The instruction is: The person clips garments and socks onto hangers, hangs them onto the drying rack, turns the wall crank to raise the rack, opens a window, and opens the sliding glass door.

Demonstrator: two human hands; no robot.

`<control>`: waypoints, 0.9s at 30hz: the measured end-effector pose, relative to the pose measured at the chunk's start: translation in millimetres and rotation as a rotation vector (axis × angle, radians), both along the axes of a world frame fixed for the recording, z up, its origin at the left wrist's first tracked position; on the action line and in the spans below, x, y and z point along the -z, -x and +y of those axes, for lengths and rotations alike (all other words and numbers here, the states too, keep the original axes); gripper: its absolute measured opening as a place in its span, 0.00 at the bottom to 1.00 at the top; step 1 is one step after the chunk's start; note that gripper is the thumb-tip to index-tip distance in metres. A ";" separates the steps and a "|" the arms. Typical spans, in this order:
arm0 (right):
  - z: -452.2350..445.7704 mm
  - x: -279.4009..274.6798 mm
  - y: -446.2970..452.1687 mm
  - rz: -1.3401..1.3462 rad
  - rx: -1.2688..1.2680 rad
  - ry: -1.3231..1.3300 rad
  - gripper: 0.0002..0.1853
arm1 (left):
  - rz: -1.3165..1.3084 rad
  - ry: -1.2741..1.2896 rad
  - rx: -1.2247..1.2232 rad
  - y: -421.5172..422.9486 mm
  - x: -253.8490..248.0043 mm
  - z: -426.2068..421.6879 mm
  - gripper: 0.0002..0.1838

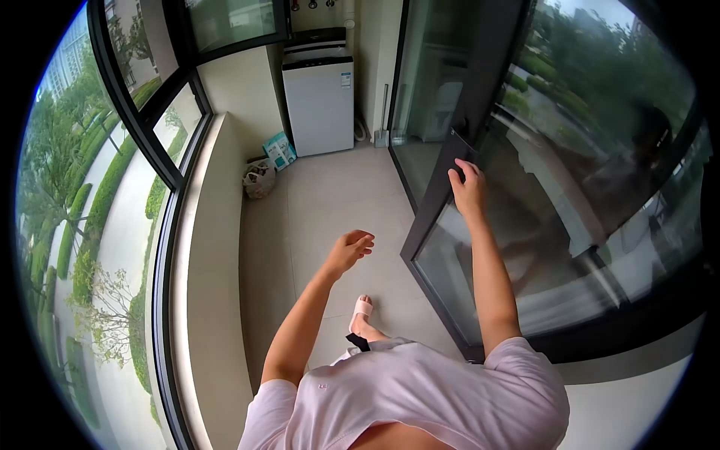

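My right hand (469,187) is raised at the dark-framed glass door (444,196), just below its black handle (465,139). Its fingers are bent and apart, with nothing seen in them; whether they touch the frame I cannot tell. Over the tiled floor hangs my left hand (351,252), loosely curled and empty. One foot in a pale pink slipper (361,307) is on the floor below it.
A white top-loading washing machine (319,105) stands at the far end. Beside it are a teal-and-white package (280,151) and a plastic bag (259,178). Windows above a low wall (214,262) run along the left. Another glass panel (429,97) stands beyond the door.
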State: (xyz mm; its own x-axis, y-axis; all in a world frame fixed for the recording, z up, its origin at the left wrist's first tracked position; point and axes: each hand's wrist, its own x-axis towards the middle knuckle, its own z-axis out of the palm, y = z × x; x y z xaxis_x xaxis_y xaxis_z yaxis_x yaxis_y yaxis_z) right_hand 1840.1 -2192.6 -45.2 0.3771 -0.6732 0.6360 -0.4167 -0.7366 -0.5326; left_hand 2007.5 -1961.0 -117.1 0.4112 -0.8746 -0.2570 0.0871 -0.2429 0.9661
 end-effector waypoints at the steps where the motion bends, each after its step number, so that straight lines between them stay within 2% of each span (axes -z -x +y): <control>1: -22.7 1.2 -8.8 0.036 0.064 0.115 0.16 | -0.060 0.011 0.079 -17.6 -4.3 -23.4 0.18; 2: -45.2 1.2 -18.1 0.066 0.132 0.231 0.18 | -0.128 0.024 0.159 -35.4 -9.0 -46.6 0.18; 3: -60.3 2.1 -23.9 0.061 0.152 0.228 0.18 | -0.135 0.023 0.179 -48.9 -13.8 -64.5 0.18; 5: -88.7 0.5 -41.0 0.283 0.422 0.239 0.22 | -0.291 0.053 0.219 -83.8 -33.3 -109.5 0.17; 6: -97.7 5.3 -47.2 0.386 0.509 0.062 0.24 | -0.274 0.076 0.236 -95.9 -37.1 -125.8 0.16; 7: -98.7 1.1 -51.7 0.388 0.534 0.042 0.24 | -0.274 0.065 0.266 -109.9 -36.9 -140.7 0.16; 9: -100.2 -14.5 -58.2 0.539 0.555 -0.277 0.22 | -0.286 0.093 0.328 -139.9 -34.5 -177.8 0.18; 10: -98.8 -9.9 -63.9 0.515 0.649 -0.069 0.20 | -0.287 0.103 0.366 -154.3 -34.9 -205.6 0.18; 13: -95.0 -20.6 -64.3 0.548 0.646 -0.178 0.20 | -0.169 0.127 0.408 -160.3 -26.8 -263.4 0.18; 16: -81.9 -13.6 -64.4 0.465 0.759 -0.131 0.21 | -0.200 0.176 0.693 -136.3 -31.9 -336.3 0.19; 19: -79.2 -13.8 -81.3 0.444 0.875 -0.087 0.21 | -0.075 0.193 0.864 -110.8 -37.2 -390.7 0.23; 21: -69.8 -10.6 -89.1 0.385 0.933 -0.077 0.20 | 0.053 0.202 0.801 -100.7 -31.4 -420.3 0.26; 23: -56.8 -11.8 -106.1 0.357 1.056 -0.046 0.20 | 0.029 0.239 0.896 -98.4 -25.1 -441.8 0.27; 27: -33.2 -27.4 -128.2 0.337 1.218 -0.075 0.19 | -0.048 0.409 1.110 -84.7 -35.0 -462.6 0.24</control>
